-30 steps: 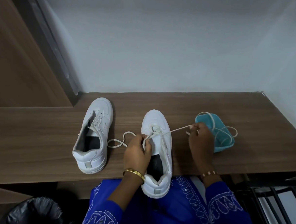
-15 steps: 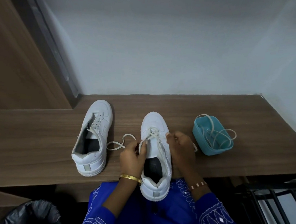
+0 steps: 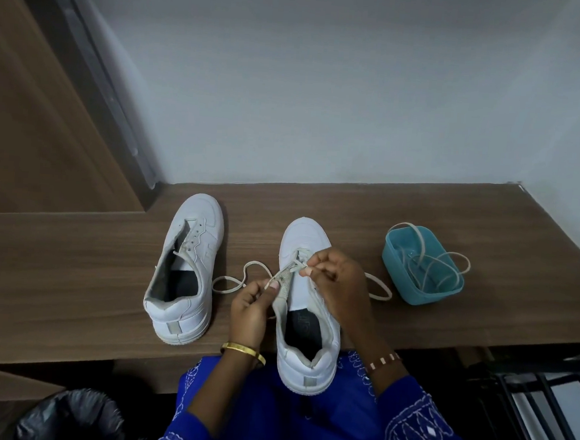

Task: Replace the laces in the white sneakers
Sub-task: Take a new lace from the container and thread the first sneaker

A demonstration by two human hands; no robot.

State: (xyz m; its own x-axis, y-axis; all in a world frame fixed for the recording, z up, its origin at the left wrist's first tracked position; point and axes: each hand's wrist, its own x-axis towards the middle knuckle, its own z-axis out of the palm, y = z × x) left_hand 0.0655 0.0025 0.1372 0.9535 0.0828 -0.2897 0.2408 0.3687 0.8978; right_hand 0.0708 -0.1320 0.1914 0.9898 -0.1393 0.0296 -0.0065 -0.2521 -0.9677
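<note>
Hands at work over a white sneaker: a seated person threads a white lace [image 3: 243,278] through the shoe [image 3: 304,310] on the right of a pair, whose heel juts over the front edge of a brown wooden shelf [image 3: 447,299], above a lap in blue embroidered cloth. The left hand [image 3: 251,306], a gold bangle at its wrist, holds the shoe's left eyelet edge with fingers curled and seems to pinch the lace there. The right hand [image 3: 335,281] pinches the lace near the lower eyelets between thumb and fingertips. One loose end loops on the shelf between the two shoes; the other trails out to the right, just short of a teal plastic tub [image 3: 422,267] with more laces heaped inside and spilling over its rim.

The second sneaker [image 3: 183,270] stands on the left, near its mate, no lace visible in its eyelets, so the job looks less than half done.

Risks from here are small but real. A hard tug could draw a free end back through an eyelet, or leave the two ends uneven. The overhanging heel could tip the shoe off the shelf if the left hand lets go. The trailing right end lies close enough to the tub to tangle with the laces there.
</note>
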